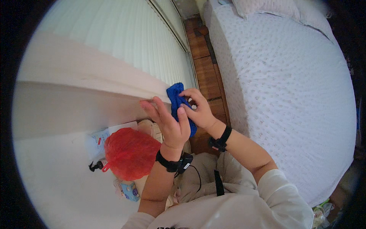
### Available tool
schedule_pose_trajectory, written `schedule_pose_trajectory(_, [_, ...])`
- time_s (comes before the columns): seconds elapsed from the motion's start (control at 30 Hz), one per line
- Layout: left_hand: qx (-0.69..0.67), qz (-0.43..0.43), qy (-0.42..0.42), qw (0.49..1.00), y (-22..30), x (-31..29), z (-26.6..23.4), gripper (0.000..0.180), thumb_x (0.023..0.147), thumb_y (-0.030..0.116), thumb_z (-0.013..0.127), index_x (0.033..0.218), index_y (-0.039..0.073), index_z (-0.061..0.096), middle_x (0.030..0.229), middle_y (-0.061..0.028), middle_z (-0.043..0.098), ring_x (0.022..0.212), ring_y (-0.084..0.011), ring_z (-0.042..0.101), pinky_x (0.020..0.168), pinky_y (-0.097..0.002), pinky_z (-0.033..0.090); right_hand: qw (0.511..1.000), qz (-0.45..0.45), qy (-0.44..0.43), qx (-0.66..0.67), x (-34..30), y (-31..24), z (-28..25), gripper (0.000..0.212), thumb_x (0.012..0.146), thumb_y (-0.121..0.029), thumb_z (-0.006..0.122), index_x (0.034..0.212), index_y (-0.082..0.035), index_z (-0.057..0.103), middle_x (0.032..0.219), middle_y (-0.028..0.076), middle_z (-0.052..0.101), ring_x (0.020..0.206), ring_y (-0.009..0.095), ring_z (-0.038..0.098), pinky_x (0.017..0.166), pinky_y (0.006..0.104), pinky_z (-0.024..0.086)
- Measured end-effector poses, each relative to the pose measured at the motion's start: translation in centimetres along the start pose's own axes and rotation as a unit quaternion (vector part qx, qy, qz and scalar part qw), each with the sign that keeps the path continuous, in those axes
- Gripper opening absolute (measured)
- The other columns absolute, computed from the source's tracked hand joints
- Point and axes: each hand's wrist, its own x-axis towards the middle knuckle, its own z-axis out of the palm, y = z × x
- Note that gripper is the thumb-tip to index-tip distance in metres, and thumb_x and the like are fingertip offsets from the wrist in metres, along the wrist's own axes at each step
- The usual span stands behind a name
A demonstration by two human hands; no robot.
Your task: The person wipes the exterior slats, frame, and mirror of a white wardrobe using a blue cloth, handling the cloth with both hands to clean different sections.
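Observation:
A blue cloth (175, 91) hangs in loose folds beside the edge of a pale ribbed panel (152, 49). Between the thumb and fingers of my right hand (202, 114), part of this cloth is pinched. My left hand (173, 129) is open with its fingers spread, their tips close to the panel's lower edge. Whether those fingertips touch the panel I cannot tell. The left thumb lies in front of the cloth and hides some of it; the cloth's lower end (193, 130) shows between my two wrists.
To the left below my hands are a red plastic bag (131, 154), a pump bottle (98, 165), a light-blue packet (100, 142) and a small blue box (130, 191). A bed with a white patterned sheet (289, 95) fills the right side. Brown floor (206, 72) runs between bed and panel.

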Motion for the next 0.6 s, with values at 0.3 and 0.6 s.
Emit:
schedule_pose_trajectory(0.3, [0.071, 0.042, 0.115, 0.990, -0.9, -0.8, 4.9, 0.077, 0.091, 0.026, 0.054, 0.144, -0.004, 0.006, 0.150, -0.0257, -0.008, 0.140, -0.0384, -0.002, 0.112, -0.0462, 0.003, 0.998, 0.037, 0.047, -0.011, -4.2, 13.4, -1.5, 0.030, 0.075, -0.010, 0.065, 0.104, -0.006, 0.060, 0.101, 0.013, 0.057, 0.091, 0.026, 0.056, 0.080, 0.0330, 0.045])
schedule_pose_trajectory(0.6, [-0.017, 0.103, 0.142, 0.984, -3.8, -5.6, 9.7, 0.073, 0.092, 0.019, 0.047, 0.144, -0.005, 0.003, 0.151, -0.0259, -0.004, 0.141, -0.0364, -0.003, 0.112, -0.0461, 0.000, 0.990, 0.078, 0.104, -0.050, -8.6, 26.2, -1.7, 0.029, 0.083, -0.008, 0.055, 0.111, -0.003, 0.056, 0.108, 0.016, 0.056, 0.101, 0.032, 0.054, 0.089, 0.0351, 0.042])
